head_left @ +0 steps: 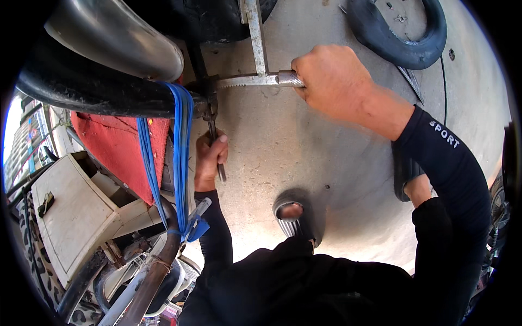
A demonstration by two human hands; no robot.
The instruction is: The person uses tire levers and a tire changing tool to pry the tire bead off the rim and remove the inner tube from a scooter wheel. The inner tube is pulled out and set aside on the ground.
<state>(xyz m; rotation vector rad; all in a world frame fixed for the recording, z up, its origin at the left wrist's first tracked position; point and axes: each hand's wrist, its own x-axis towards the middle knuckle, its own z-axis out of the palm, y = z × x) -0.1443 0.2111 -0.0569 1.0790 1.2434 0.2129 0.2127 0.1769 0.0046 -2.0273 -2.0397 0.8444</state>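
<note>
My right hand is closed in a fist on the knurled end of a metal bar with a toothed lower edge. The bar's other end meets a dark bracket under the vehicle. My left hand, below that bracket, wraps round a slim metal rod like a wrench handle. The rod's upper end reaches a bolt at the bracket; how it seats there is too small to tell. Left of the bracket run a black tube and a silver exhaust muffler.
Blue straps hang round the black tube, tied to a brown bar. Behind them are a red mat and a white box. A black rubber tube and pointed tool lie on the concrete floor.
</note>
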